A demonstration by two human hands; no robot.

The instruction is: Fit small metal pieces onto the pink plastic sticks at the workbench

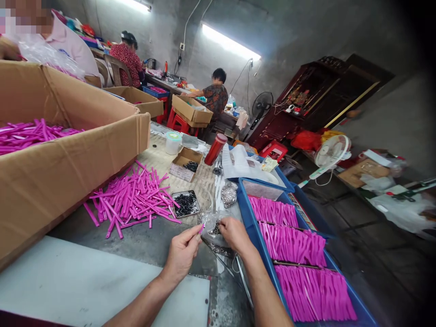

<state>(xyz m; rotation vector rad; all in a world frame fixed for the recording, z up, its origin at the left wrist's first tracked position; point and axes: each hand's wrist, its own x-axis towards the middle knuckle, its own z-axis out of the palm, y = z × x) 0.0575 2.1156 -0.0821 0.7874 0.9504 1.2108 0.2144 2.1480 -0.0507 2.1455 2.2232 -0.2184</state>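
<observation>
My left hand is closed in a pinch on a small magenta plastic piece, whose tip shows past the fingertips. Just to its right, my right hand dips its fingers into a clear plastic bag of small metal parts; whatever the fingertips pinch is hidden. Left of the hands lies a loose pile of magenta plastic strips. Between pile and hands sits a small tray of black parts. A second bag of shiny metal parts rests beyond my right hand.
A blue crate with rows of magenta strips stands on the right. At left is a large cardboard box. Farther back are a small carton, a red flask and a lidded tub. Several people sit beyond; a white fan stands right.
</observation>
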